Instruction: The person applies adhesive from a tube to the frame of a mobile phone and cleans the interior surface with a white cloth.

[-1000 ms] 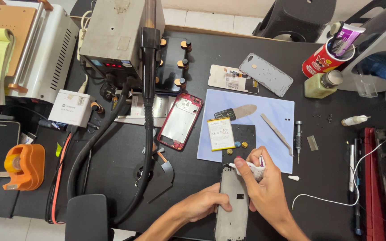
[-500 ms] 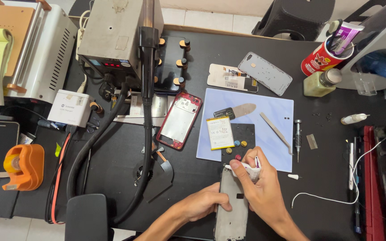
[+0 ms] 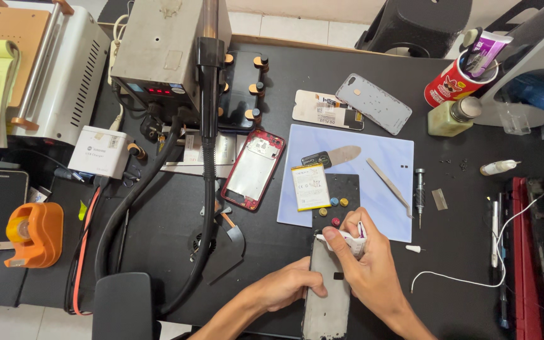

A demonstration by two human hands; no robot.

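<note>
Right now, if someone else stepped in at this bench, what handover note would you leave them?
Left hand steadies the grey phone frame flat on the black table. Right hand presses a white wipe on the frame's top end. Battery, tweezers and screwdriver lie on the blue mat; red phone housing lies left of it. Done: phone opened, parts laid out. Left: apparently finishing the wipe and refitting parts.

Crowded bench, open strip near the front

Bare black tabletop (image 3: pixel 158 252) lies left of the left hand (image 3: pixel 288 286), edged by thick black hoses (image 3: pixel 204 189). Right of the right hand (image 3: pixel 363 264), room runs to a white cable (image 3: pixel 467 280). Just beyond, coloured caps, battery (image 3: pixel 310 186), tweezers (image 3: pixel 388 182) and screwdriver (image 3: pixel 419 192) crowd the blue mat (image 3: pixel 379 151).
</note>
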